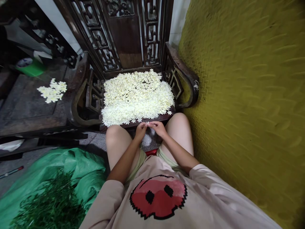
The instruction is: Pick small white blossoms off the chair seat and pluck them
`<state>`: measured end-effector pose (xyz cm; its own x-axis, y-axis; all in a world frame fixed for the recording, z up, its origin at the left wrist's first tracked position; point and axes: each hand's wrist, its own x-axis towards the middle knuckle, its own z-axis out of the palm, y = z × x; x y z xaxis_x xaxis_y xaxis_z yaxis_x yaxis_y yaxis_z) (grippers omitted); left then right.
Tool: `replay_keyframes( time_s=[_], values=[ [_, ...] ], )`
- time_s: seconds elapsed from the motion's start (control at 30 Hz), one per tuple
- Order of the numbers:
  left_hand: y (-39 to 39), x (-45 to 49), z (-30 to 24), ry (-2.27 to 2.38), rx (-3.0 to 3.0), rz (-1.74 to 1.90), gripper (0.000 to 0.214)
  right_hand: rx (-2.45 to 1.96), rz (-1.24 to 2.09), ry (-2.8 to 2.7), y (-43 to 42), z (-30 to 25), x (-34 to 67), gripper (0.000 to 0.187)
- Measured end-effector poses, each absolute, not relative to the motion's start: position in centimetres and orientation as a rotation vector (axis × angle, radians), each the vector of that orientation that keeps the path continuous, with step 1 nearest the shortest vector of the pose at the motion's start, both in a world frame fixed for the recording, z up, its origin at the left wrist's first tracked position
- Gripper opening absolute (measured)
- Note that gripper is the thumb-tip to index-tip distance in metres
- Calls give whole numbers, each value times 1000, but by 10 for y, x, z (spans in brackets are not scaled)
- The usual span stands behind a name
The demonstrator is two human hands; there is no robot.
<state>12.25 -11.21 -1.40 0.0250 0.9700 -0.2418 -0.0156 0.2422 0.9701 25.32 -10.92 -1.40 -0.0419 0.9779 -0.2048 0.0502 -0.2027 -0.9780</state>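
My left hand (141, 131) and my right hand (159, 128) meet above the gap between my knees, just in front of the seat edge. Their fingertips pinch together around one small white flower (148, 123), mostly covered by the fingers. Right beyond them, a thick layer of loose white and cream flowers (138, 95) covers the seat of a dark carved wooden chair (130, 52). Some single blossoms lie along the front edge of that layer.
A small cluster of white flowers (52, 90) lies on a dark wooden table (30, 105) at left, near a green roll of tape (32, 67). Green sacking (78, 162) holding leafy stems (52, 203) is at lower left. A yellow textured surface (243, 95) rises at right.
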Motion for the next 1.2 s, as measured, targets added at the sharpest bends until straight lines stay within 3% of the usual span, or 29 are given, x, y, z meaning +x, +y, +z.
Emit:
replay_keyframes(
  time_s=[0.23, 0.5, 0.73, 1.03, 1.2],
  values=[
    [-113, 128, -15, 1336, 1021, 1063, 14, -1505, 1224, -1231, -115, -11, 252, 28],
    [-109, 126, -23, 1283, 823, 1043, 19, -1473, 1185, -1292, -116, -8, 252, 22],
    [-96, 112, -18, 1136, 423, 1172, 23, -1326, 1455, -1007, -108, -9, 245, 24],
    [-42, 49, -2, 1322, 256, 1577, 17, -1402, 1395, -856, -103, -7, 270, 37],
    [-36, 53, -3, 1434, 278, 1539, 29, -1429, 1449, -843, -103, -11, 262, 37]
  ],
)
